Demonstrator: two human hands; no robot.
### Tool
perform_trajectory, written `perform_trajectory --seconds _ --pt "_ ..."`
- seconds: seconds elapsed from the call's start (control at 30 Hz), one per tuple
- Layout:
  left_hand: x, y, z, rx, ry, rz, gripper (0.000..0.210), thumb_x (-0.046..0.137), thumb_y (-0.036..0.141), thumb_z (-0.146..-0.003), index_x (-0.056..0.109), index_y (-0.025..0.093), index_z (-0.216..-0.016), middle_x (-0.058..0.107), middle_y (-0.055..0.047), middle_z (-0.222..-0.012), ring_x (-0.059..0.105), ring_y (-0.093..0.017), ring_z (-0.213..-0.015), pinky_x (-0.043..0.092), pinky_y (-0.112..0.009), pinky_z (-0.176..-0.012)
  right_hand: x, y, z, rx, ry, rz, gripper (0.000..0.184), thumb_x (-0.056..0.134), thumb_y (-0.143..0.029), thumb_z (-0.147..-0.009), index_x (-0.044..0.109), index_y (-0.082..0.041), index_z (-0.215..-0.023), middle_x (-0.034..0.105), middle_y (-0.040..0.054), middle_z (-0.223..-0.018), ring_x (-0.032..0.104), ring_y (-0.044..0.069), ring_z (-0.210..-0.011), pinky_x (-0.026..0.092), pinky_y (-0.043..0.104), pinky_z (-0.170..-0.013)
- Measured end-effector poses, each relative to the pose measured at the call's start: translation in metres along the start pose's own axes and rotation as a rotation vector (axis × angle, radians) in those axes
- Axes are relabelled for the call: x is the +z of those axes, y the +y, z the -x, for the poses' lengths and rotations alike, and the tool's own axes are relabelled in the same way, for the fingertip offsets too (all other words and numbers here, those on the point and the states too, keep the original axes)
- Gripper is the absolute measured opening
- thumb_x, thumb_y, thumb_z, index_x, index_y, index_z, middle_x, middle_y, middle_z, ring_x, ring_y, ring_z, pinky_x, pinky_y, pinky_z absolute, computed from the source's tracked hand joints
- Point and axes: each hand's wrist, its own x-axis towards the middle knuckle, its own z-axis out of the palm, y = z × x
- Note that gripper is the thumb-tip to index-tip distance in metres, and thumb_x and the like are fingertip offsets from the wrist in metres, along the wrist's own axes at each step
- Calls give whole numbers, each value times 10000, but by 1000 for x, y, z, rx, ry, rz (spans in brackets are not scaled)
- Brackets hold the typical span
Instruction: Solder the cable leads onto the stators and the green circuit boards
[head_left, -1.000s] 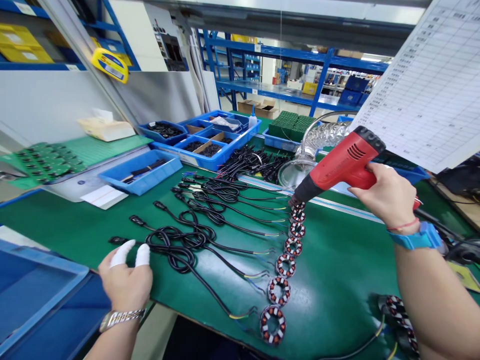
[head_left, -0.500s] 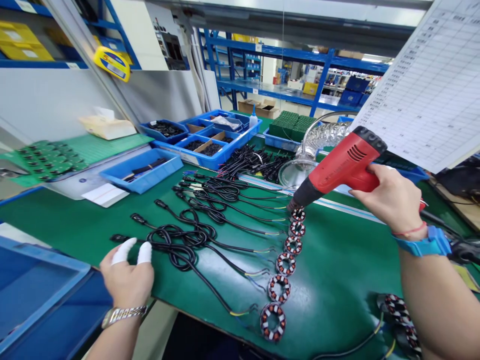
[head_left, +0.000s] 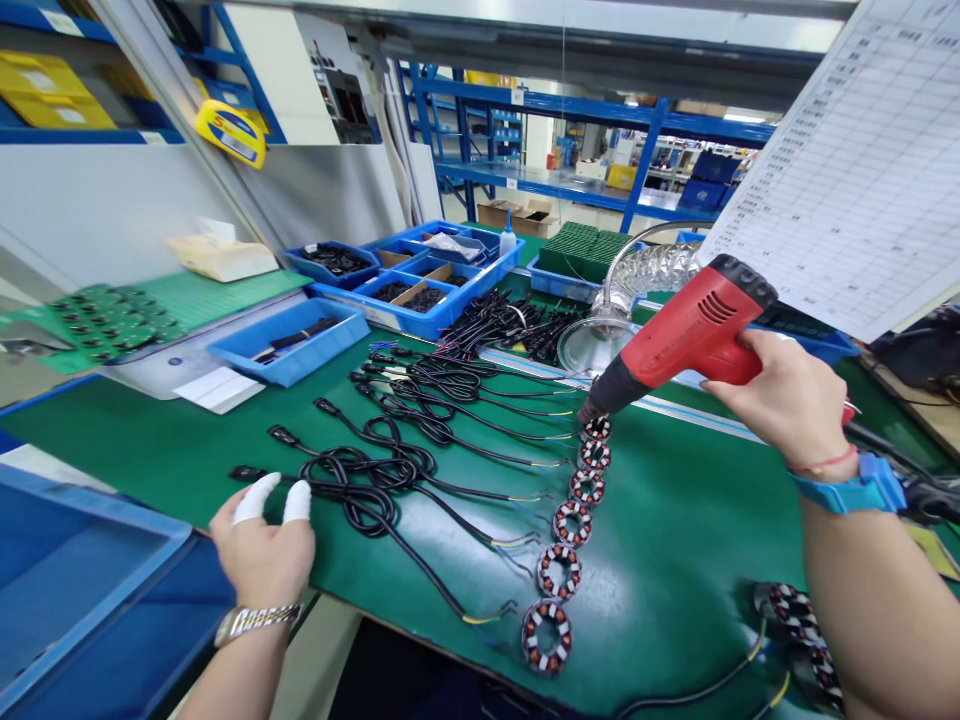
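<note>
A red heat gun (head_left: 679,330) is tilting down there, its black nozzle (head_left: 600,397) close by the far end of a row of rings (head_left: 572,541), white and copper-coloured. Alongside the row lie looped black cables (head_left: 352,490), their thin coloured wires pointing toward it.

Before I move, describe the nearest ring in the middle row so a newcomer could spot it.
On the green table, find the red heat gun in the right hand. A row of copper-and-white rings runs from its black nozzle toward the camera. The near-end ring, looking largest, is the only one with no row neighbour on its near side.
</note>
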Motion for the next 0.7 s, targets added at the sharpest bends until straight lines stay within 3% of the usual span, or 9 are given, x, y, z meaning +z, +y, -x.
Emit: perform_trajectory --seconds 0.7 --pt "-1 4 0 20 -10 -8 508 508 431 -757 563 119 -1154 467 -140 -1189 465 -278 -1108 340 -418 -1003 -7 -2 -2 -22 -21 -31 433 607 -506 -597 545 -269 -954 660 6 -872 638 254 -759 405 287 -530"
